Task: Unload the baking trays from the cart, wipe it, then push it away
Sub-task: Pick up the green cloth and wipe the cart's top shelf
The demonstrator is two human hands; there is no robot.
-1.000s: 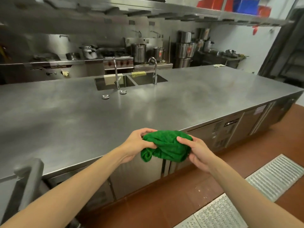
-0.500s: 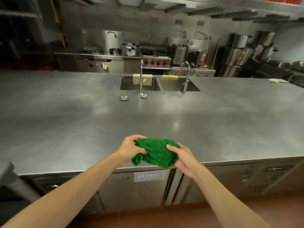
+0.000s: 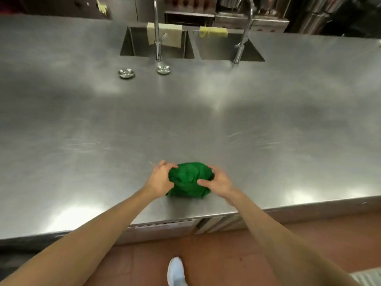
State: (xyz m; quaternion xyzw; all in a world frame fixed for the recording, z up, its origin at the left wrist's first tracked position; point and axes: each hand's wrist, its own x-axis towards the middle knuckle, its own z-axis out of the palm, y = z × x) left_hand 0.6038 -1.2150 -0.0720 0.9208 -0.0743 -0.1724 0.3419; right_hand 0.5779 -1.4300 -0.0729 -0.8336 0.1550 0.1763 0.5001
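Both hands grip a bunched green cloth (image 3: 188, 180) near the counter's (image 3: 82, 131) front edge: left hand (image 3: 159, 179) and right hand (image 3: 219, 181) curl their fingers into it. The cart is out of view. So close to the edge, the cloth could slip off.

We see a big shiny metal counter (image 3: 206, 120) with a bunched green cloth (image 3: 188, 180) lying on it at the lower middle of the frame and two small round metal plugs (image 3: 126, 73) near the sinks (image 3: 156, 45) at the top.
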